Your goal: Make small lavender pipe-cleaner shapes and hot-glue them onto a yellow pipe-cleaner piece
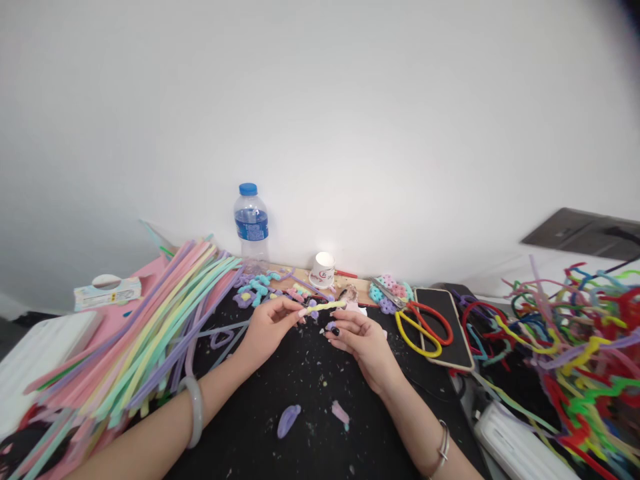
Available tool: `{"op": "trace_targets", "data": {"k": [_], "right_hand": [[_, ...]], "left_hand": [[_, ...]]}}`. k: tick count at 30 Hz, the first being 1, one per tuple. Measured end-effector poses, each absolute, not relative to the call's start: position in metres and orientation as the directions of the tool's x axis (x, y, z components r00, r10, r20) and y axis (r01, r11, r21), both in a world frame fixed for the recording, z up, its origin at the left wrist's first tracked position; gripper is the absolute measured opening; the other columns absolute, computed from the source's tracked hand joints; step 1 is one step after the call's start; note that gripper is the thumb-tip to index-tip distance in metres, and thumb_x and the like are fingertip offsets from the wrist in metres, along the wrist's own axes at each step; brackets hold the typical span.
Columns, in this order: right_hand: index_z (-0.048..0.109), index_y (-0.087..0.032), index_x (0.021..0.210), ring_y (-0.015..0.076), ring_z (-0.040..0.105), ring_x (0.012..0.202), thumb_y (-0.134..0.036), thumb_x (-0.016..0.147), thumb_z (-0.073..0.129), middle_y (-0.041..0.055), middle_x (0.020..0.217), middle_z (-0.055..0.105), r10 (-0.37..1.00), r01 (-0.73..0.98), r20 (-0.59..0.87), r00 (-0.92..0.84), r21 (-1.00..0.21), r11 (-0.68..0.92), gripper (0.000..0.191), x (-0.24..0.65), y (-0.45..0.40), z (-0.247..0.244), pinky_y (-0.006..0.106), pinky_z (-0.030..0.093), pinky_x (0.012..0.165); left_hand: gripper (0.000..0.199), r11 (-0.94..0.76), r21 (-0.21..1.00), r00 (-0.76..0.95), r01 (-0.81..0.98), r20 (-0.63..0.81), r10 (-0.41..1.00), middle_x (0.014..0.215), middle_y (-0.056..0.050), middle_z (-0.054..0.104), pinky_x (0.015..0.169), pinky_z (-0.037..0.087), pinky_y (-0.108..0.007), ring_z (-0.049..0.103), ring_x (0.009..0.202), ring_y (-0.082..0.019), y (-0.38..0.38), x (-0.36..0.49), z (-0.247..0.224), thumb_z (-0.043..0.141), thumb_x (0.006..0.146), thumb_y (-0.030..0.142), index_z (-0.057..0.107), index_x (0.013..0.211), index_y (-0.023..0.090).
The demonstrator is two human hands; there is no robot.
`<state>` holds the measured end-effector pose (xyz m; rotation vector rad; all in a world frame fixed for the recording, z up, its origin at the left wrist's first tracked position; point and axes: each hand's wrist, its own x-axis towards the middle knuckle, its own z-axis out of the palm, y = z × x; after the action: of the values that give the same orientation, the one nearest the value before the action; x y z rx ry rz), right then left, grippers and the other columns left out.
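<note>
My left hand (pixel 267 328) pinches the left end of a short pale-yellow twisted pipe cleaner (pixel 325 307) between thumb and fingertips. It stretches sideways above the black tabletop. At its right end is my right hand (pixel 363 343), fingers loosely bent and the thumb apart below them. Those fingers are close to the strip; whether they touch it is unclear. Small purple pieces lie behind and beneath the hands. Nearer me on the table are a purple fuzzy piece (pixel 289 421) and a pale pink one (pixel 341 414).
Pipe cleaners (pixel 165 320) are heaped at left, with a colourful tangle (pixel 590 347) at right. Scissors (pixel 425 327) with red and yellow handles rest partly on a dark tablet-like slab (pixel 450 343). A bottle (pixel 251 223) and paper cup (pixel 323 269) stand by the wall.
</note>
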<state>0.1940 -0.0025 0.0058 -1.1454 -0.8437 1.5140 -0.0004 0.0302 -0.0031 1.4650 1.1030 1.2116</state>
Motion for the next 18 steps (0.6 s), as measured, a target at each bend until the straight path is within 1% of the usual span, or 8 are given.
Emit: {"op": "trace_targets", "data": {"k": [3,6,8,12,14,18], "right_hand": [[0.062,-0.014,0.090,0.0168,0.069,0.066,-0.022,0.055,0.081,0.0029,0.072,0.070,0.967,-0.332,-0.253,0.012,-0.914,-0.235,0.041,0.1936,-0.0021,0.0065,0.024,0.055,0.061],[0.057,-0.015,0.082,0.0161,0.069,0.063,-0.022,0.055,0.081,0.0014,0.068,0.069,0.970,-0.353,-0.238,0.043,-0.912,-0.208,0.037,0.1934,-0.0015,0.0061,0.023,0.055,0.059],[0.053,-0.016,0.078,0.0158,0.068,0.061,-0.022,0.055,0.081,0.0005,0.067,0.069,0.974,-0.355,-0.216,0.064,-0.917,-0.180,0.037,0.1931,-0.0011,0.0060,0.021,0.054,0.054],[0.049,-0.017,0.075,0.0131,0.065,0.051,-0.021,0.057,0.079,-0.0013,0.062,0.067,0.983,-0.337,-0.152,0.100,-0.935,-0.110,0.036,0.1923,-0.0004,0.0063,0.014,0.042,0.036],[0.049,-0.017,0.075,0.0120,0.063,0.048,-0.021,0.058,0.078,-0.0024,0.059,0.065,0.985,-0.335,-0.133,0.107,-0.938,-0.090,0.035,0.1920,-0.0001,0.0066,0.013,0.037,0.033],[0.048,-0.018,0.074,0.0117,0.061,0.045,-0.021,0.058,0.078,-0.0039,0.056,0.063,0.985,-0.329,-0.128,0.112,-0.940,-0.085,0.034,0.1916,-0.0002,0.0072,0.013,0.035,0.032]], "left_hand": [[0.012,-0.185,0.979,0.122,0.080,0.175,0.977,0.067,0.000,0.065,0.062,0.049,-0.026,0.061,0.064,-0.015,0.0295,0.0003,-0.0035,0.064,0.073,0.029,0.065,0.074,0.017],[0.014,-0.182,0.981,0.142,0.069,0.171,0.975,0.067,0.000,0.065,0.062,0.049,-0.026,0.061,0.064,-0.016,0.0289,0.0011,-0.0040,0.065,0.073,0.031,0.064,0.074,0.017],[0.013,-0.183,0.981,0.154,0.062,0.171,0.973,0.067,0.000,0.065,0.062,0.049,-0.026,0.061,0.064,-0.015,0.0288,0.0013,-0.0043,0.065,0.073,0.030,0.064,0.074,0.017],[0.011,-0.201,0.977,0.180,0.070,0.186,0.966,0.067,0.000,0.065,0.062,0.048,-0.025,0.060,0.064,-0.014,0.0284,0.0014,-0.0042,0.063,0.075,0.028,0.064,0.073,0.017],[0.010,-0.208,0.975,0.196,0.078,0.190,0.962,0.067,0.000,0.065,0.062,0.047,-0.025,0.060,0.064,-0.014,0.0281,0.0014,-0.0037,0.063,0.075,0.027,0.064,0.073,0.017],[0.009,-0.211,0.974,0.204,0.084,0.190,0.960,0.067,-0.001,0.065,0.063,0.047,-0.025,0.060,0.064,-0.015,0.0275,0.0016,-0.0028,0.063,0.075,0.025,0.064,0.073,0.017]]}}
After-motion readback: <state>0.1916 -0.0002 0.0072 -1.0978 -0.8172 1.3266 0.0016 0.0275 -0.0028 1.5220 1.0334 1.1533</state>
